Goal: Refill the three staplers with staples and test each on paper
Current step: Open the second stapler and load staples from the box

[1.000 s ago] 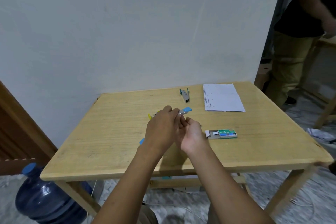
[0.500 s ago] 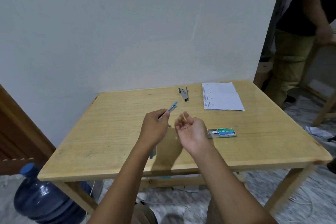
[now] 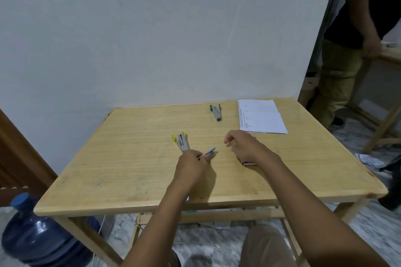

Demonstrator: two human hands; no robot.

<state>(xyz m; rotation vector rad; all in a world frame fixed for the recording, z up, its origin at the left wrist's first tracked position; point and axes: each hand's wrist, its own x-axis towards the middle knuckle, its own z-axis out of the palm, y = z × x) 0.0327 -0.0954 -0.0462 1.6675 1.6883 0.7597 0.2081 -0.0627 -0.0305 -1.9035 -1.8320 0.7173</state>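
Observation:
My left hand [image 3: 192, 166] grips a blue stapler [image 3: 209, 151], whose blue tip pokes out to the upper right of my fingers, low over the wooden table [image 3: 130, 171]. A yellow stapler [image 3: 181, 140] lies open on the table just beyond that hand. A green stapler [image 3: 216, 112] lies open near the back edge. My right hand [image 3: 245, 144] hovers with fingers loosely curled over the staple box [image 3: 248, 163], which it mostly hides. I cannot tell whether it holds any staples. A white sheet of paper [image 3: 260, 116] lies at the back right.
A white wall stands right behind the table. A blue water jug [image 3: 39, 238] sits on the floor at the lower left. Another person [image 3: 347, 45] stands at the right beside a second wooden table [image 3: 388, 54].
My left hand has lowered the blue stapler toward the table, uncovering the yellow stapler. My right hand has turned palm down and moved right over the staple box.

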